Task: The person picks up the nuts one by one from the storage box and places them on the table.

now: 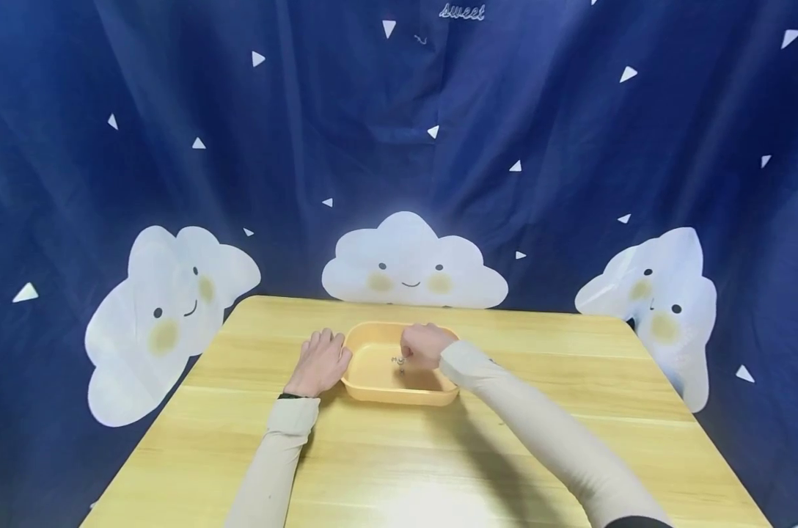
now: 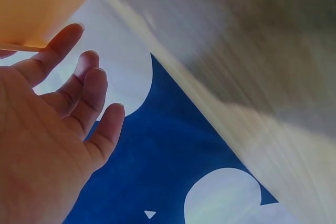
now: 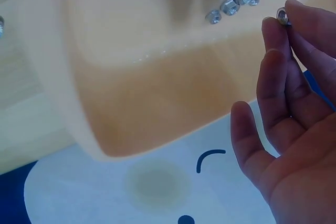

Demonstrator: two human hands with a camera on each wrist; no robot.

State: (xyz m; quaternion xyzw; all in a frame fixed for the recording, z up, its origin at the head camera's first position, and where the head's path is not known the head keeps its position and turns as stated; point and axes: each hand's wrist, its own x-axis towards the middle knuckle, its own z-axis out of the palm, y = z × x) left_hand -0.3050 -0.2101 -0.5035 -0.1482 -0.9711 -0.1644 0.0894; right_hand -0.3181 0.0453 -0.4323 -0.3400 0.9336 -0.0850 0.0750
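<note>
A small silvery metal nut [image 3: 282, 16], ring-like with a dark bore, is pinched between the thumb and forefinger of the right hand [image 1: 428, 345], over the interior of an orange round-cornered tray [image 1: 399, 397]; loose nuts [image 3: 230, 7] lie on its floor. The tray stands nearer the worktop's [image 1: 346, 469] far edge, well apart from both side edges. The right forearm slants in over the tray's right end; the left hand [image 1: 318, 364], fingers loosely spread, touches its left end.
</note>
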